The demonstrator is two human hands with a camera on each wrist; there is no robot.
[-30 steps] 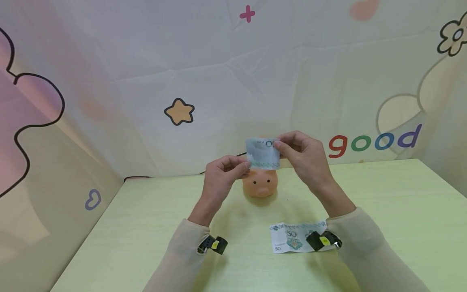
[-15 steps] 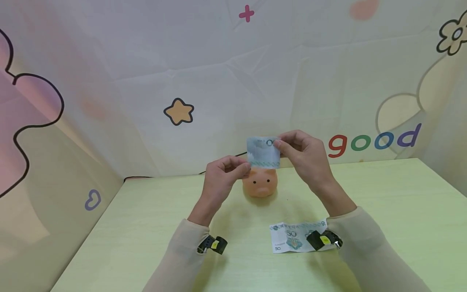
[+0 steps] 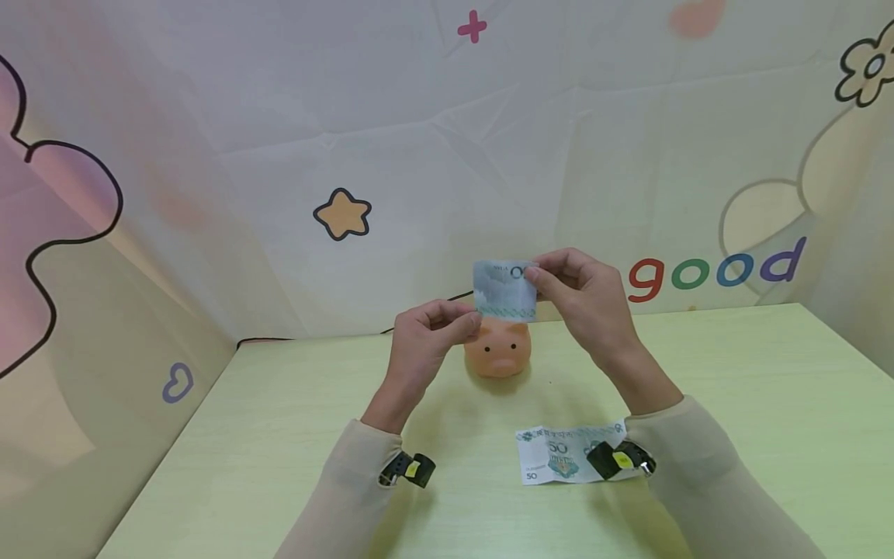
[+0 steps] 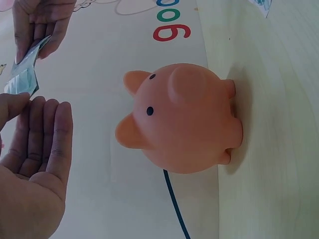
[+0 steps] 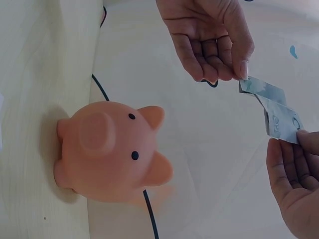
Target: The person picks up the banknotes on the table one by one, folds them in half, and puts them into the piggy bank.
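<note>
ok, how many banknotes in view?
2: a folded note pinched by the left hand and right hand; a 50 note lying on the table. Any inside the fold can't be seen.

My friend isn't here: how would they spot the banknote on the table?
On the pale table, find the orange pig. Nearer you and slightly right lies the banknote, partly hidden by the right wrist camera. Unlike the folded note held up by the left hand and right hand, it rests spread out, showing 50.
</note>
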